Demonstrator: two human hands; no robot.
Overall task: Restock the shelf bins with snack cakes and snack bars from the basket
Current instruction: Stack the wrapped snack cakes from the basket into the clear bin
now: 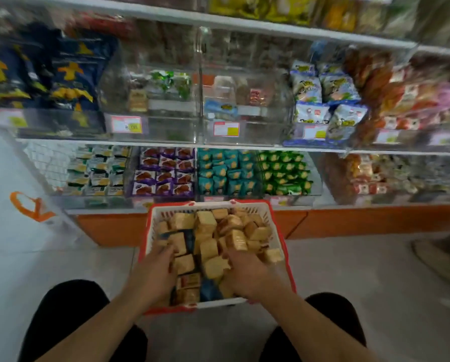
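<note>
A red-and-white basket sits on the floor in front of the shelf, piled with tan wrapped snack cakes and a few dark blue packs. Both my hands are down in the pile. My left hand reaches in at the basket's left side, fingers among the cakes. My right hand curls round a tan cake near the middle. Above the basket, clear shelf bins hold little stock; one has a few packs.
The lowest shelf holds rows of purple, teal and green snack packs. Blue bags and dark bags fill upper bins. An orange plinth runs below. My knees flank the basket on the tiled floor.
</note>
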